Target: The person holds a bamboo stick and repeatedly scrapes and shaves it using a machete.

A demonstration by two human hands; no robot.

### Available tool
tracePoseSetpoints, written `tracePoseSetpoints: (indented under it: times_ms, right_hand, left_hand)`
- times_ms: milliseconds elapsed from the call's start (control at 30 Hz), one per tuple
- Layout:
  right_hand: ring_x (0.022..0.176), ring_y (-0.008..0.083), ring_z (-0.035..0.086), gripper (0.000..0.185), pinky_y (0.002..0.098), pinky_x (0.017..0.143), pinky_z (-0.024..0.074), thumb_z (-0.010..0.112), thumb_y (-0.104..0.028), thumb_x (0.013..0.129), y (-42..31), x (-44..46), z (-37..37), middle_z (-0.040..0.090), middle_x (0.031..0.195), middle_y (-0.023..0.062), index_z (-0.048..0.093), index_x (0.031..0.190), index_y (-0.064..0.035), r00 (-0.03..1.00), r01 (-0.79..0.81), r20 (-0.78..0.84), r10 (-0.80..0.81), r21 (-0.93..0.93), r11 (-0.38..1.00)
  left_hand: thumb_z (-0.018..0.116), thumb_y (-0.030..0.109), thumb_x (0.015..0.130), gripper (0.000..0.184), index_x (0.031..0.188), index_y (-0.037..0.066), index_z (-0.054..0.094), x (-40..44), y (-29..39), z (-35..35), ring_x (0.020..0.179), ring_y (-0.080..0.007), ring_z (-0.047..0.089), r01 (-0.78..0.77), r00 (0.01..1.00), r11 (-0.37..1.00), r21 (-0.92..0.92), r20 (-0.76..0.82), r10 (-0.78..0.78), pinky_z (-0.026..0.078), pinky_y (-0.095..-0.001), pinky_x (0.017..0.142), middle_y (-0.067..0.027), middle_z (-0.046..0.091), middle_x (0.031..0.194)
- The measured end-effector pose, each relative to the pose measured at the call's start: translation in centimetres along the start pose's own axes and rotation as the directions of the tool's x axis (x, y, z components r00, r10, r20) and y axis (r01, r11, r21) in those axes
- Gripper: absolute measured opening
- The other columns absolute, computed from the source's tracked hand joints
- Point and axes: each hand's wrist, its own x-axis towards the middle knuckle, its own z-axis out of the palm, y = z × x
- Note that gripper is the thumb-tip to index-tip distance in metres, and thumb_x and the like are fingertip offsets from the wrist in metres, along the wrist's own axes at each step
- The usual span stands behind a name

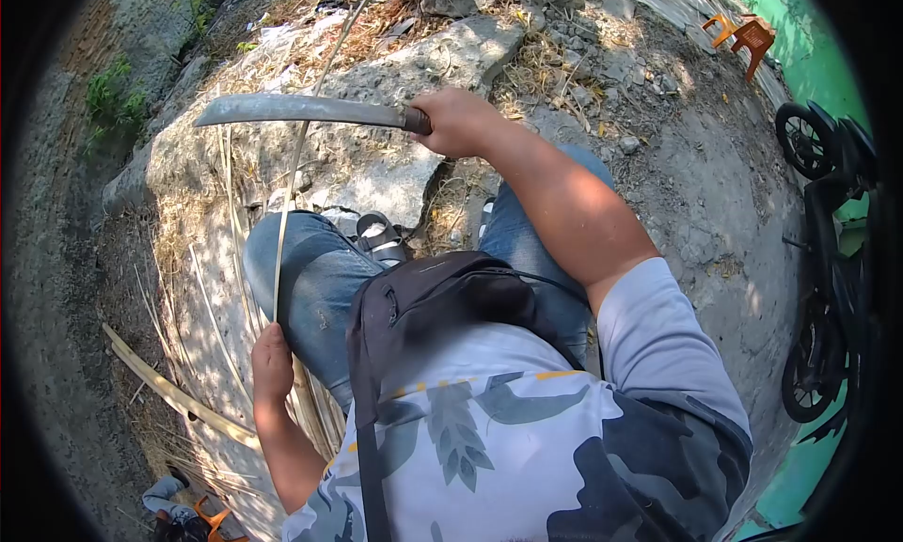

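Machete clenched by its handle in the right hand crosses a long thin stick beyond the person's bent knees; whether blade and stick touch cannot be told. The left hand grasps the stick's near end beside the jeans. A curved pole lies at left, a motorcycle stands at right.

A grey metal machete, pointed toward nine o'clock, is crossed over a thin, pale strip slanted toward twelve.
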Motion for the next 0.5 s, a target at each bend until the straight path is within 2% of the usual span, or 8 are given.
tracePoseSetpoints:
  times_ms: [67, 200, 300, 333, 433, 500]
  right_hand:
    - [0.088, 0.0372, 0.072, 0.018, 0.0501, 0.076, 0.0559, 0.074, -0.026, 0.085, -2.2, -0.6, -0.5, 0.073, 0.089, 0.013, 0.07, 0.098, -0.0142, 0.995, 0.048, 0.09, -0.044, -0.044, 0.998]
    - [0.094, 0.0329, 0.074, 0.024, 0.0476, 0.081, 0.0581, 0.072, -0.015, 0.077, -5.7, -1.1, -0.5, 0.075, 0.095, 0.0097, 0.072, 0.1, -0.0172, 0.94, 0.234, 0.293, -0.174, -0.181, 0.955]
    - [0.095, 0.0328, 0.074, 0.024, 0.0478, 0.08, 0.0579, 0.072, -0.015, 0.076, -6.0, -1.0, -0.8, 0.075, 0.094, 0.0097, 0.072, 0.1, -0.0171, 0.932, 0.254, 0.313, -0.185, -0.197, 0.947]
    - [0.087, 0.0348, 0.072, 0.02, 0.0493, 0.074, 0.0565, 0.072, -0.014, 0.076, -5.2, -0.8, -0.6, 0.073, 0.086, 0.0094, 0.069, 0.096, -0.0171, 0.95, 0.242, 0.245, -0.195, -0.178, 0.954]
    - [0.087, 0.0366, 0.072, 0.019, 0.0499, 0.075, 0.0563, 0.072, -0.017, 0.079, -2.3, 0.0, -0.7, 0.073, 0.088, 0.0117, 0.07, 0.098, -0.0166, 0.985, 0.088, 0.161, -0.063, -0.152, 0.984]
    - [0.089, 0.0383, 0.072, 0.019, 0.05, 0.077, 0.0557, 0.075, -0.025, 0.084, 0.0, 0.3, 0.0, 0.074, 0.089, 0.0138, 0.071, 0.099, -0.0146, 0.998, 0.015, 0.062, -0.011, -0.07, 0.997]
  left_hand:
    - [0.04, 0.044, 0.114, 0.052, 0.078, 0.008, 0.051, -0.1, -0.1, 0.0, 0.057, -0.0061, 0.038, 0.004, 1.0, 1.0, 0.0, 0.001, -0.004, 0.03, -0.0273, 0.052, 0.006, 0.041, 0.063]
    - [0.04, 0.044, 0.114, 0.053, 0.077, 0.007, 0.05, 0.0, -0.6, 0.0, 0.059, -0.0059, 0.038, -0.004, 1.0, 1.0, 0.02, -0.017, 0.004, 0.03, -0.0281, 0.053, 0.006, 0.041, 0.063]
    - [0.038, 0.046, 0.114, 0.053, 0.078, 0.009, 0.049, 0.1, -1.7, -0.2, 0.056, -0.0054, 0.037, -0.011, 1.0, 1.0, 0.029, -0.021, 0.012, 0.029, -0.0276, 0.051, 0.0064, 0.04, 0.063]
    - [0.037, 0.047, 0.114, 0.053, 0.078, 0.009, 0.049, 0.0, -1.7, -0.2, 0.053, -0.0052, 0.037, -0.018, 1.0, 0.999, 0.031, -0.019, 0.018, 0.028, -0.0273, 0.049, 0.0066, 0.04, 0.062]
    - [0.038, 0.047, 0.114, 0.053, 0.079, 0.009, 0.05, -0.1, -0.7, 0.2, 0.054, -0.0053, 0.037, -0.053, 0.998, 0.993, 0.101, -0.041, 0.057, 0.028, -0.0279, 0.049, 0.0064, 0.041, 0.062]
    - [0.038, 0.046, 0.114, 0.055, 0.077, 0.007, 0.05, 0.0, -0.5, 0.1, 0.058, -0.0065, 0.037, -0.01, 0.999, 0.995, 0.099, -0.04, 0.014, 0.03, -0.029, 0.053, 0.0059, 0.041, 0.063]
